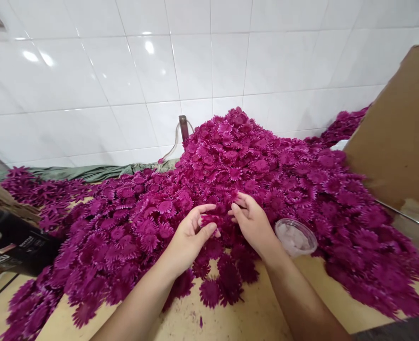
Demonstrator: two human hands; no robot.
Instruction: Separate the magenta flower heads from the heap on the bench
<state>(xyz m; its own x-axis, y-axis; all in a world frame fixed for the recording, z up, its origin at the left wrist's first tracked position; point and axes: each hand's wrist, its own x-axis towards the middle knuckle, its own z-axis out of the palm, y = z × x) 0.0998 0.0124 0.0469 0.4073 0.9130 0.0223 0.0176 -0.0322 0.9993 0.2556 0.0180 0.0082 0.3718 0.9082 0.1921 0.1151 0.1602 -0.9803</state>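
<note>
A big heap of magenta artificial flower heads (237,161) covers the tabletop and rises against the tiled wall. My left hand (190,237) is at the heap's front edge, fingers curled round one flower head (209,220) held between thumb and fingers. My right hand (254,222) is right beside it, fingertips pinched together at the same flower's right side; what it pinches is too small to name. Loose flower heads (223,284) lie on the table just below both hands.
A small clear plastic cup (296,237) with pale bits stands just right of my right wrist. A brown cardboard sheet (397,132) leans at the right. A dark printed box (13,246) sits at the left. Bare yellowish tabletop (245,317) shows between my forearms.
</note>
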